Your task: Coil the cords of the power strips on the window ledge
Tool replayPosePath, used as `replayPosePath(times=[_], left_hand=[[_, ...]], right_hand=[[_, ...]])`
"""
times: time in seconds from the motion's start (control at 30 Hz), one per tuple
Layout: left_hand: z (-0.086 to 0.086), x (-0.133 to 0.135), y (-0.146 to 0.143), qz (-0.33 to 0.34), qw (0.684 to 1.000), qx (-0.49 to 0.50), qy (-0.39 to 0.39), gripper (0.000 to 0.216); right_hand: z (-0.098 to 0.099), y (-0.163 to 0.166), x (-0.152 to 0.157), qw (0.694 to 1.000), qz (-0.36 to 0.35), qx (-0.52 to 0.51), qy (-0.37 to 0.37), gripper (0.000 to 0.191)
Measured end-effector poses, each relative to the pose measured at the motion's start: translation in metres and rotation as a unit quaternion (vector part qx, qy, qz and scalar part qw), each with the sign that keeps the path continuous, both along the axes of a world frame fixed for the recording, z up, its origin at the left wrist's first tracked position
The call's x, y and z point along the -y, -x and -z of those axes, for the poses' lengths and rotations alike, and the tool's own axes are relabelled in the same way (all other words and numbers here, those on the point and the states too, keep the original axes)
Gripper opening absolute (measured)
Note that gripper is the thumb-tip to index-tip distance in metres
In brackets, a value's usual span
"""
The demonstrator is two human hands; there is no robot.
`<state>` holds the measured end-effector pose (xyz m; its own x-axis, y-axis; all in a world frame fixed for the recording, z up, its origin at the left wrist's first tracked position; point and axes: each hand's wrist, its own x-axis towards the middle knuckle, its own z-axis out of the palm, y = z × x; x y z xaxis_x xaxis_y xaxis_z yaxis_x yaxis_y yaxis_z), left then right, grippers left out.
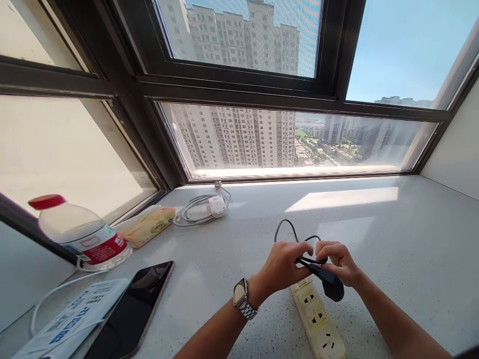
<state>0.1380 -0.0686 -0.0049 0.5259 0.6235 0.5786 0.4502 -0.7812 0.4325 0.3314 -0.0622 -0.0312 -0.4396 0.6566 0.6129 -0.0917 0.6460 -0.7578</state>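
Both my hands meet above a speckled white windowsill counter (pixel 374 239). My left hand (pixel 284 263), with a metal watch on its wrist, pinches a thin black cable (pixel 286 227) that loops up behind the fingers. My right hand (pixel 339 262) grips the same cable just behind its black plug (pixel 333 286), which hangs below the fingers. A cream power strip (pixel 320 324) with several sockets lies right under the plug, reaching toward the near edge.
At the left stand a plastic water bottle (pixel 77 232) with a red cap, a pack of tissues (pixel 147 225), a dark phone (pixel 130 309) lying flat and a blue-printed white packet (pixel 71 321). A white charger with coiled cable (pixel 207 207) lies by the window.
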Motion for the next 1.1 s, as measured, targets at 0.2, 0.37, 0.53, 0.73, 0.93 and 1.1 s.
replayPosePath(times=[0.2,0.37,0.53,0.73,0.93,1.1], left_hand=[[-0.010,-0.006,0.006,-0.003,0.998,0.036,0.047,0.016],[-0.029,-0.015,0.025,-0.062,0.953,0.245,0.165,0.025],[-0.044,-0.025,0.043,-0.135,0.862,0.397,0.283,0.035],[-0.052,-0.021,0.045,-0.106,0.831,0.420,0.348,0.047],[-0.038,-0.010,0.025,-0.022,0.918,0.239,0.314,0.044],[-0.031,0.005,0.004,0.022,0.947,0.108,0.303,0.041]], right_hand=[[0.006,0.000,-0.005,0.997,0.069,0.035,0.007,0.026],[0.016,-0.010,-0.024,0.985,0.145,0.029,0.086,0.044],[0.010,-0.016,-0.029,0.961,0.132,-0.117,0.212,0.046],[0.004,-0.016,-0.023,0.956,0.186,-0.171,0.151,0.044],[0.010,-0.014,-0.021,0.956,0.208,-0.157,0.133,0.042],[0.012,-0.009,-0.017,0.954,0.209,-0.163,0.138,0.042]])
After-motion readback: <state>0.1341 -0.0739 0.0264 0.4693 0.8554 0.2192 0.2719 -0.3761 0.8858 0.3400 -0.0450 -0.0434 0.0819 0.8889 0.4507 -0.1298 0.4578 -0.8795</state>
